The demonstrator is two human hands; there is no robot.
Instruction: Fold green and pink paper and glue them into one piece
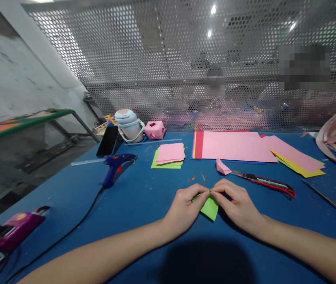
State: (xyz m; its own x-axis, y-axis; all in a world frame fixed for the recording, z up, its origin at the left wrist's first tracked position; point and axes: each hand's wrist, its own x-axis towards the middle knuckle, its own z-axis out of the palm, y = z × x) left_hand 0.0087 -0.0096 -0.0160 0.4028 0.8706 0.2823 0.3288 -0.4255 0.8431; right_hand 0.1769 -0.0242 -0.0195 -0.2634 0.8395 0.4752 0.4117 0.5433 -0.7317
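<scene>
Between my two hands is a small folded piece of green paper (210, 208), held just above the blue table. My left hand (187, 207) pinches its left side with thumb and forefinger. From the other side, my right hand (236, 203) pinches it near the top, so the fingertips of both hands almost meet. Part of the paper hides behind the fingers. Just beyond my right hand lie a folded pink paper piece (222, 167) and a utility knife (264, 181) with a red edge, its blade tip touching the pink piece.
A blue glue gun (113, 169) with a cord lies left, near a phone (108, 141), a lidded cup (129, 126) and a pink paper shape (155, 130). Behind my hands are small square sheets (170, 153) and large pink sheets (235, 146). Scissors (333, 203) lie right; a purple power strip (14, 232), left.
</scene>
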